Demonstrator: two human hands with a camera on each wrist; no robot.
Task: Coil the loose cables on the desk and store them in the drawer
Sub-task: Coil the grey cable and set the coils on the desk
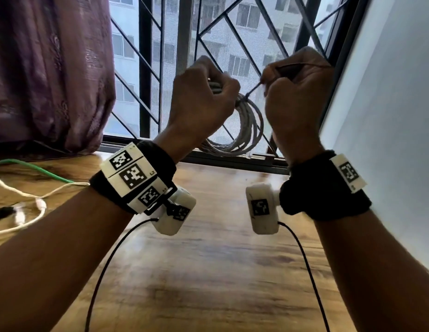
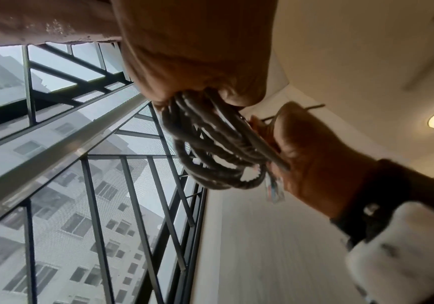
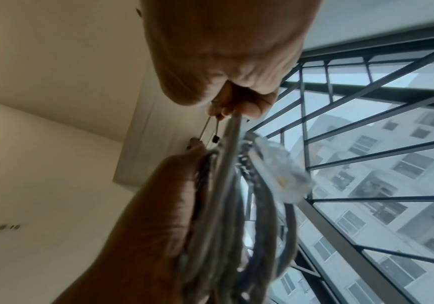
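A grey-white cable coil [image 1: 247, 130] of several loops hangs in front of the window, above the far edge of the desk. My left hand [image 1: 204, 92] grips the top of the coil in a fist. My right hand [image 1: 295, 92] is just to its right and pinches a thin black tie [image 1: 253, 89] that runs down to the coil. The left wrist view shows the coil [image 2: 210, 144] emerging from my left hand [image 2: 198, 61], with my right hand [image 2: 322, 156] beside it. A clear plug [image 3: 286, 181] dangles from the coil [image 3: 226, 216] in the right wrist view.
On the wooden desk [image 1: 208, 259], a loose green cable [image 1: 33, 167] and a loose white cable [image 1: 29, 195] lie at the left edge. A purple curtain [image 1: 48, 68] hangs at the back left, next to the barred window [image 1: 160, 68]. A white panel [image 1: 388, 116] stands at the right.
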